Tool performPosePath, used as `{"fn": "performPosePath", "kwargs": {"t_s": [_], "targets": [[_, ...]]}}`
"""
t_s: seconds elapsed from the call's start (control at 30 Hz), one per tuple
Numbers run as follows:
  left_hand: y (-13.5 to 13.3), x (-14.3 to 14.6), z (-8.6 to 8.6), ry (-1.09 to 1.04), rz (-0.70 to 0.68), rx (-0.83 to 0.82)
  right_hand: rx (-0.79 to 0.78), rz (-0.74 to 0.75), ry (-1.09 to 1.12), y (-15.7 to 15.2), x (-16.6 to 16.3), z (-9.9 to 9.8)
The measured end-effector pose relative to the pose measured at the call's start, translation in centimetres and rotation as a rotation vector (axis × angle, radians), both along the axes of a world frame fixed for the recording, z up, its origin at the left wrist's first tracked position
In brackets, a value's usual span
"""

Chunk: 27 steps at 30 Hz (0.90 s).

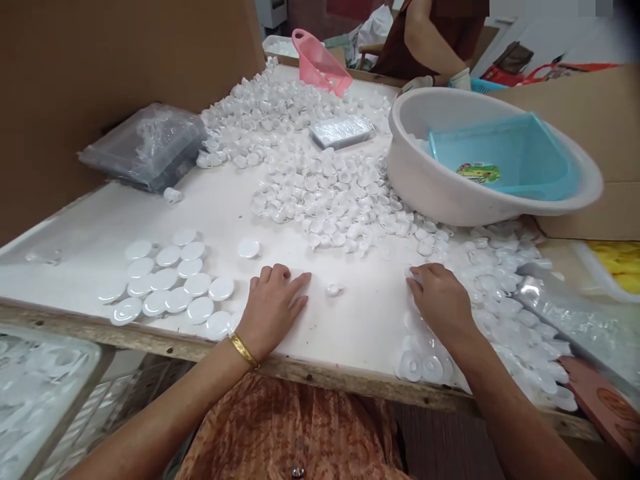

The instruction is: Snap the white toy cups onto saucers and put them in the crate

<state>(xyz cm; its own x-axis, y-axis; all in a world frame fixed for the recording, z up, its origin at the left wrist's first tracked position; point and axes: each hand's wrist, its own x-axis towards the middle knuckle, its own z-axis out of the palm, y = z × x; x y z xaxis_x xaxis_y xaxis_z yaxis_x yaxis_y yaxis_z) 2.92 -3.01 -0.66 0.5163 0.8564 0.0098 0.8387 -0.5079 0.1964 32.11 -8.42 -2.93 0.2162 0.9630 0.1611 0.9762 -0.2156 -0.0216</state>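
Note:
My left hand (273, 307) rests low over the white tabletop (350, 333), thumb and forefinger apart, other fingers curled, with nothing visible in it. Round white caps (165, 279) with shiny flat tops lie in loose rows to its left, and a single white cap (249, 249) sits just beyond its fingers. Between my hands is a small white plastic piece (334, 290). On the right, my right hand (443, 300) pinches a small translucent piece (411, 273) at its fingertips, mostly hidden. Translucent round discs (421, 367) lie below and beside that hand.
A heap of small white parts (345, 190) spreads over the table's middle and back. A white basin (450, 193) holds a blue scoop (510, 160). Farther off are a pink scoop (320, 63), a wrapped block (343, 131) and a co-worker's arm (435, 40). Cardboard (115, 60) stands left.

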Motion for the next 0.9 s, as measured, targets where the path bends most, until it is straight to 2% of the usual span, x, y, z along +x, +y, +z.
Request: {"fn": "performPosePath", "kwargs": {"t_s": [0.1, 0.2, 0.27, 0.37, 0.47, 0.63, 0.9], "targets": [[-0.1, 1.2, 0.0, -0.130, -0.057, 0.011, 0.110, 0.001, 0.033, 0.0, -0.5, 0.3], [0.0, 3.2, -0.6, -0.242, -0.219, -0.052, 0.212, -0.054, 0.309, 0.3, -1.7, 1.8], [0.2, 3.9, -1.0, -0.259, -0.281, -0.115, 0.148, -0.095, 0.681, 0.6, -3.3, 2.8], [0.5, 3.1, -1.4, -0.288, -0.221, -0.183, -0.072, -0.135, 1.255, 1.1, -6.6, 3.7], [0.5, 1.3, -1.3, -0.371, -0.110, -0.265, -0.194, -0.167, 1.552, 1.7, -9.8, 3.5], [0.5, -0.5, -0.5, -0.430, 0.008, -0.353, -0.242, -0.200, 1.668, 2.5, -12.6, 2.7], [0.3, -0.2, 0.5, -0.444, 0.068, -0.370, -0.283, -0.196, 1.662, 3.0, -13.8, 1.8]]}}
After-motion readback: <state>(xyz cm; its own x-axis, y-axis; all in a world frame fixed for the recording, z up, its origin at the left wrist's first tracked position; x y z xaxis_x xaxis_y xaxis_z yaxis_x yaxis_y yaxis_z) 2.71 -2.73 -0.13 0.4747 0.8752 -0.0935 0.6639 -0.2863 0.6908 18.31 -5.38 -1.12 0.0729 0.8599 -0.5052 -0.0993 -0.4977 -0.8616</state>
